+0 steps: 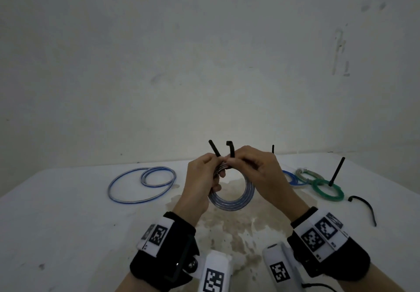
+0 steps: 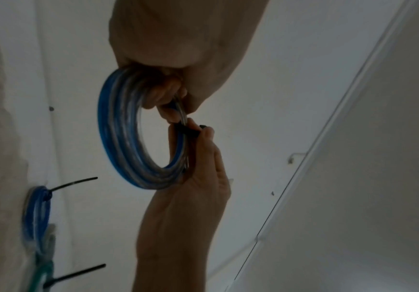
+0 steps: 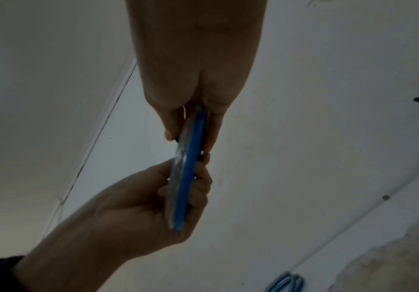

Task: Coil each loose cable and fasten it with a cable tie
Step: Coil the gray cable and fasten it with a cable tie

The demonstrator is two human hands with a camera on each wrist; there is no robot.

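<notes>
A coil of blue and clear cable is held up over the middle of the table. My left hand grips the coil's top left, with fingers curled through the ring. At the top of the coil my right hand pinches a black cable tie. The tie's two ends stick up between the hands, and its band crosses the coil. The right wrist view has the coil edge-on between both hands.
A loose blue cable lies in wide loops on the white table at left. At right lie tied coils: blue, grey and green. A spare black tie lies at far right. A wall stands behind.
</notes>
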